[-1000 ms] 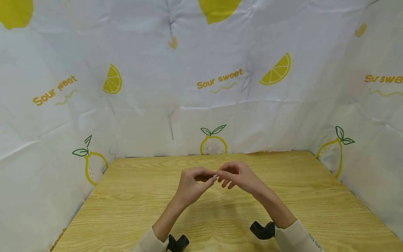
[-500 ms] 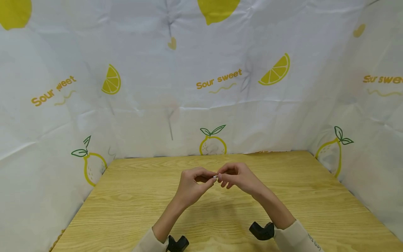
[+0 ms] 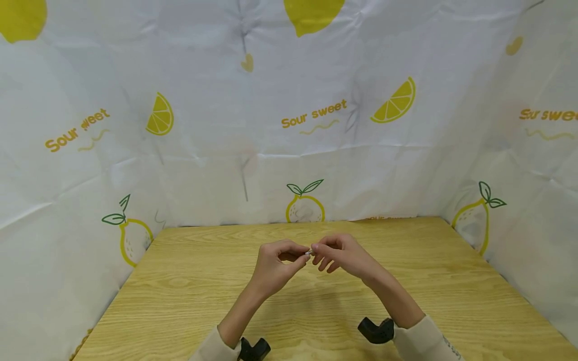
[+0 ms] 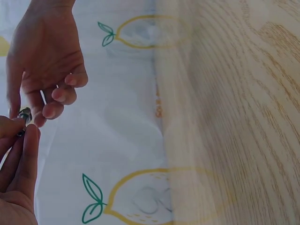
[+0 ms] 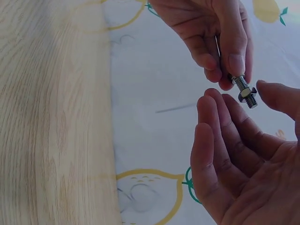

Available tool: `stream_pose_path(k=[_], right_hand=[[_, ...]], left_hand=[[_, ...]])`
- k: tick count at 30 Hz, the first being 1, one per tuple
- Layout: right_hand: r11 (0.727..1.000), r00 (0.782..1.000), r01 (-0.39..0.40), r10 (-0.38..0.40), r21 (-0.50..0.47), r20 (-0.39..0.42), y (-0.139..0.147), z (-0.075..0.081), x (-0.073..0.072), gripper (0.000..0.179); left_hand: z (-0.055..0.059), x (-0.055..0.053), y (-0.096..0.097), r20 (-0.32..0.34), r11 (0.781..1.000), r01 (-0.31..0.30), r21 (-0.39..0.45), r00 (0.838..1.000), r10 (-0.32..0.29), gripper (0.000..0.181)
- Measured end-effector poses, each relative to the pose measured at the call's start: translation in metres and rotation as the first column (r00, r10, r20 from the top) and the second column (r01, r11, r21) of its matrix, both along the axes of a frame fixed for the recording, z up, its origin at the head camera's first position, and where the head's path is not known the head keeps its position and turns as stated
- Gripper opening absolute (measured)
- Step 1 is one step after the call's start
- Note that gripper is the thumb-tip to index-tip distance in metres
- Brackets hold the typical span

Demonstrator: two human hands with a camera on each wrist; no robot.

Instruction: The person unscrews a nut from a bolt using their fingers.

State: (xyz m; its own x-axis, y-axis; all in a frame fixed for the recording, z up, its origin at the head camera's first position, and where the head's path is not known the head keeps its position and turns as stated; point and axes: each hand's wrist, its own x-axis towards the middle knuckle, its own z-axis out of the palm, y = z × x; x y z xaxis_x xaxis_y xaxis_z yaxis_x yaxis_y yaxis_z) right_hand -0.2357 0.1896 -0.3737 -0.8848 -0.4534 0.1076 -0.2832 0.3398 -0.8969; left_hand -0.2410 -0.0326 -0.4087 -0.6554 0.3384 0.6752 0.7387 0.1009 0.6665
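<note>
A small silver bolt [image 5: 241, 83] with a hex nut [image 5: 245, 94] threaded on its shank stands out from my left hand [image 3: 276, 265]. The left thumb and fingers pinch its head end, which they mostly hide. My right hand [image 3: 345, 254] is at the bolt's free end. In the right wrist view, the right thumb [image 5: 277, 95] lies close beside the nut, and the other fingers spread on its opposite side, with a gap showing. The left wrist view shows the bolt small and dark between both hands. Both hands are held above the table.
The wood-grain table [image 3: 203, 291] spreads below the hands. A white cloth [image 3: 217, 175] printed with lemons hangs behind it and along both sides. Black mounts [image 3: 377, 331] are worn at both wrists, by the light sleeves [image 3: 424, 338].
The right thumb and fingertips came in on the bolt's end half a second ago and have since shifted slightly away. My left hand stays where it was, gripping the bolt.
</note>
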Motion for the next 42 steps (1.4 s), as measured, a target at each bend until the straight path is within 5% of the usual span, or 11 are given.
stream_pose_path(k=[11,18,42], right_hand=[[0.998,1.0,-0.003,0.002,-0.057,-0.021,-0.0006,0.0009,0.002,0.027],[1.0,1.0,0.002,-0.003,-0.025,-0.018,-0.0002,0.0034,0.0031,0.038],[1.0,0.999,-0.024,0.024,0.009,-0.038,0.0018,0.0018,0.0018,0.029]], left_hand=[[-0.0006,-0.0004,-0.0004,0.001,1.0,0.015,0.003,1.0,-0.015,0.006],[-0.0004,0.0,-0.0004,0.001,1.0,0.004,-0.002,1.0,-0.004,0.007],[-0.003,-0.0011,0.0005,0.003,1.0,0.004,-0.008,1.0,-0.004,0.007]])
